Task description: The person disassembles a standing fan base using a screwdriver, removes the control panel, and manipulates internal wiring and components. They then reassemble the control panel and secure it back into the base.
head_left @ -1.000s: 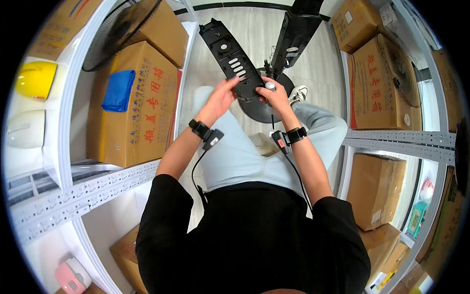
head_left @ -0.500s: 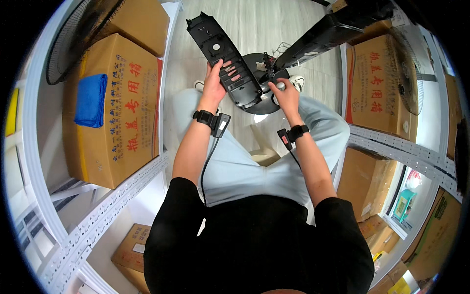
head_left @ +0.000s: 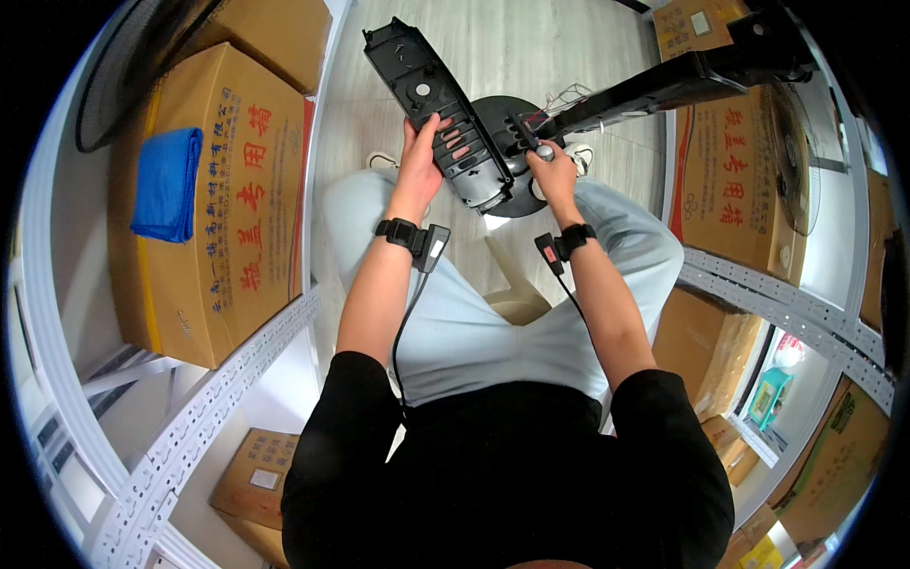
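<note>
My left hand (head_left: 419, 156) grips a long black plastic panel (head_left: 408, 62) by its left side, fingertips showing through its slots, the panel angled from the upper left toward the middle. My right hand (head_left: 555, 171) is closed around a small silver-topped cylindrical piece (head_left: 544, 153) beside the hub of the round black base (head_left: 504, 109). A long black column (head_left: 664, 92) leans from that hub toward the upper right, with thin wires near its lower end. What lies under my right fingers is partly hidden.
Metal shelving flanks me, holding cardboard boxes (head_left: 237, 199) (head_left: 716, 190), a blue cloth (head_left: 166, 184), dark fan grilles (head_left: 100, 104) and a teal item (head_left: 770, 396). My bent legs (head_left: 360, 228) surround a beige seat or stool (head_left: 517, 305) above the grey floor (head_left: 569, 47).
The column has tilted well to the right. My left hand has moved up and taken hold of the panel's left side; the panel's far end has shifted left and up.
</note>
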Action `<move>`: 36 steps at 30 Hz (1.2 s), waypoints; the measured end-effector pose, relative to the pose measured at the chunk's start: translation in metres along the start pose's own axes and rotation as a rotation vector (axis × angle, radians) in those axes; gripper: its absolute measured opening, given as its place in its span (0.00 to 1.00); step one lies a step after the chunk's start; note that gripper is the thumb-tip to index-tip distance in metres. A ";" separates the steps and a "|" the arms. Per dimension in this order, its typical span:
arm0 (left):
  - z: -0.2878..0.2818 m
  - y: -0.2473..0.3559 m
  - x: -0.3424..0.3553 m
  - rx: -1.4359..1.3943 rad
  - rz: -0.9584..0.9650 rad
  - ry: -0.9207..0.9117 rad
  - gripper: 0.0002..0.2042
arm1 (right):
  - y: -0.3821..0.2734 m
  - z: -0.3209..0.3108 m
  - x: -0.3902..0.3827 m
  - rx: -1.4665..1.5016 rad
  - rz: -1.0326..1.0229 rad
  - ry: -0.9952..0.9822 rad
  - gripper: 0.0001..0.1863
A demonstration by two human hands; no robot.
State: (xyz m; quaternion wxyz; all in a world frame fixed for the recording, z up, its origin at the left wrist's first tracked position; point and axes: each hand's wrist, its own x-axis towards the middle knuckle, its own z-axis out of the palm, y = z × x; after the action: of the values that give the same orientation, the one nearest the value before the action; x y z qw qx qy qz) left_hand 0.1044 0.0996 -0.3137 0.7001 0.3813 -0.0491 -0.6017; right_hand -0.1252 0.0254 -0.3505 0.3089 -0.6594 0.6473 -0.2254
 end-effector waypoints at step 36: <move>0.023 -0.022 0.000 0.038 0.155 -0.155 0.29 | -0.096 -0.026 -0.085 0.001 -0.242 0.004 0.18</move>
State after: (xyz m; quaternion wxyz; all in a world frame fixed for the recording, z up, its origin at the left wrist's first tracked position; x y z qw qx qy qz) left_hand 0.0746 0.0889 -0.3103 0.7314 0.3417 -0.1441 -0.5723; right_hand -0.0796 0.1042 -0.2561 0.2784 -0.7320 0.5636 -0.2628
